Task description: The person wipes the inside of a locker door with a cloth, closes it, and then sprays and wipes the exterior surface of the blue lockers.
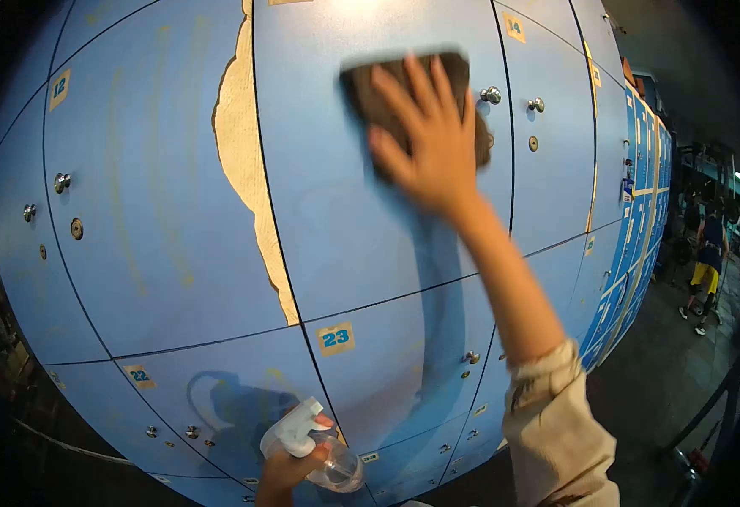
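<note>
My right hand [427, 139] holds a dark brown cloth [361, 80] flat against a blue locker door [344, 228], its fingers spread over the fabric. The cloth's right edge is close to the round metal knob [490, 95] and partly hides the lock beneath it. Low in front of the lockers, my left hand [289, 469] is closed round the neck of a clear spray bottle [343, 470] with a white trigger head [295, 427]. The bottle is tilted, and liquid inside it is hard to make out.
Locker door 12 [154, 186] has faint yellowish streaks, with a strip of bare wood [239, 127] along its right edge. Below are door 22 [201, 397] and door 23 [387, 372], with protruding knobs. More lockers [640, 194] recede rightward. A person [708, 253] stands in the background.
</note>
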`<state>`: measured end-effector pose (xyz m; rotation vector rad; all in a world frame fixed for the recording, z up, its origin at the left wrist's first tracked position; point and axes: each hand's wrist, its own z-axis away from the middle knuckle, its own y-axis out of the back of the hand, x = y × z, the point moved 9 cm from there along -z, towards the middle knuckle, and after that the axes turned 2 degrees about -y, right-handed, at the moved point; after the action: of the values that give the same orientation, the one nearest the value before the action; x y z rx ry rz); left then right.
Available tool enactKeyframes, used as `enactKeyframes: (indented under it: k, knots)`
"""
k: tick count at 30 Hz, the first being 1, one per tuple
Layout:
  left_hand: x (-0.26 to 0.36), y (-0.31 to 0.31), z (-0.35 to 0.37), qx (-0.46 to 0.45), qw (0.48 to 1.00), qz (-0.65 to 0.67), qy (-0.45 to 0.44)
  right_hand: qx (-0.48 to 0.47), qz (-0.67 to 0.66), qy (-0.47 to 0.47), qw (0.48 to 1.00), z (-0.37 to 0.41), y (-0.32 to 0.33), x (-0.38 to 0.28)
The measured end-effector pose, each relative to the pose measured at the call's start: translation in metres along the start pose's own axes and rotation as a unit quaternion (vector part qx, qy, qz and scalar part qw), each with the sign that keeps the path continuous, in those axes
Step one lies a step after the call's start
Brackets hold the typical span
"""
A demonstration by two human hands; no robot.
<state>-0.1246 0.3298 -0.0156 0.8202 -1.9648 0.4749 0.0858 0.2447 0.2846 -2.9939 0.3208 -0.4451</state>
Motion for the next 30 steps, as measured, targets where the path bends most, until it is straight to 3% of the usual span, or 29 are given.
enactKeyframes:
  k: [2,3,5,7,10,13,15,16,21,25,29,30]
  knots:
    - [-0.005,0.000,-0.002,0.002,1.000,-0.001,0.012,0.073,0.028,0.017,0.997,-0.062,-0.013,0.030]
    - [-0.012,0.002,-0.001,-0.006,1.000,-0.021,0.002,0.021,0.031,-0.042,0.998,-0.092,-0.014,0.041]
    - [-0.018,0.004,0.000,0.000,0.999,-0.028,0.027,0.008,0.070,-0.086,0.994,-0.133,-0.024,0.069]
    - [-0.021,0.004,0.004,0.025,0.995,-0.005,0.096,0.003,0.079,-0.114,0.990,-0.151,-0.025,0.081]
    - [-0.023,0.013,0.010,0.062,0.995,-0.036,0.073,0.020,0.069,-0.107,0.992,-0.143,-0.023,0.077]
    - [-0.027,0.013,0.009,0.034,0.992,-0.067,0.097,0.040,0.057,-0.076,0.995,-0.100,-0.015,0.059]
    - [-0.025,0.017,0.005,0.018,0.994,-0.105,0.024,0.093,0.017,-0.019,0.995,-0.054,-0.007,0.038]
    - [-0.023,0.016,0.005,0.009,0.992,-0.123,-0.013,0.068,0.002,-0.023,0.997,-0.031,-0.003,0.027]
    - [-0.017,0.010,0.007,0.013,0.998,-0.057,-0.032,-0.084,-0.013,-0.095,0.992,0.109,0.026,-0.010]
    - [-0.004,0.003,0.005,-0.024,0.994,-0.072,-0.072,-0.148,-0.019,-0.168,0.974,0.235,0.044,-0.014]
    - [-0.009,0.007,0.010,-0.001,0.998,-0.046,-0.046,-0.173,0.003,-0.167,0.971,0.223,0.047,0.005]
    - [-0.007,0.005,0.009,-0.005,0.997,-0.051,-0.051,-0.143,0.006,-0.170,0.975,0.203,0.048,0.015]
